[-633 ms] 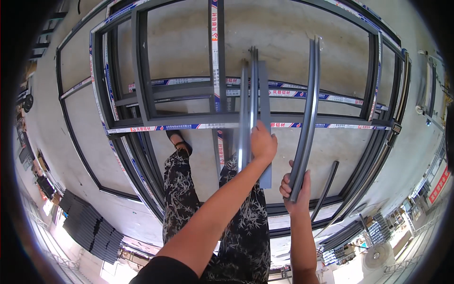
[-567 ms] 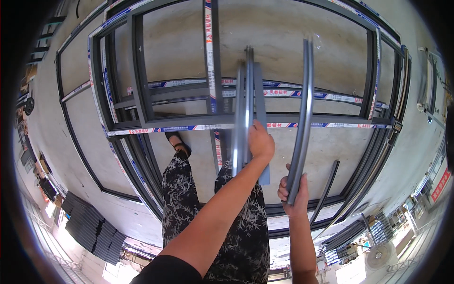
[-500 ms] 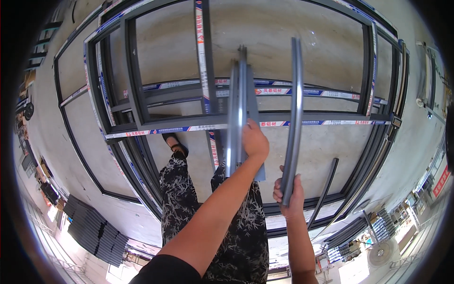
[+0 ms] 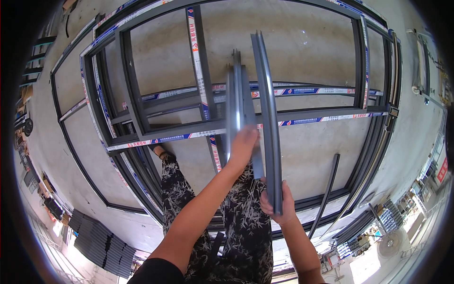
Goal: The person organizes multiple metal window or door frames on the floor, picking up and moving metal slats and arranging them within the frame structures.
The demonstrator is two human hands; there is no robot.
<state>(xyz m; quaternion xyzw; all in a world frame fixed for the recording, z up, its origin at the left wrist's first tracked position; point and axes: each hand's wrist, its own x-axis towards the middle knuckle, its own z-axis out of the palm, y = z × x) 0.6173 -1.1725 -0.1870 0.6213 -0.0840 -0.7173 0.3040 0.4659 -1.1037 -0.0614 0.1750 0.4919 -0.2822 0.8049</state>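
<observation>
My right hand [image 4: 283,202] is closed round the near end of a long grey metal profile [image 4: 268,104], which points away from me, its far end raised. Just to its left, my left hand [image 4: 245,143] is closed on a bundle of several grey metal profiles [image 4: 237,90] of uneven lengths. Motion blurs that hand and the bundle, so I cannot tell how many pieces it grips. Both hands are over the near bar of a large dark grey window frame [image 4: 312,117] with printed protective tape.
More dark frames [image 4: 80,156] lie stacked beneath and around. A loose dark bar [image 4: 326,194] leans at the right, near my right forearm. My foot [image 4: 163,151] stands inside the frame's near side. Dark profiles [image 4: 101,244] are piled at lower left; a fan [image 4: 391,244] stands at lower right.
My right hand has brought its profile leftward, close beside the bundle. My left hand has shifted slightly left and down with the bundle. My foot appears a little farther left.
</observation>
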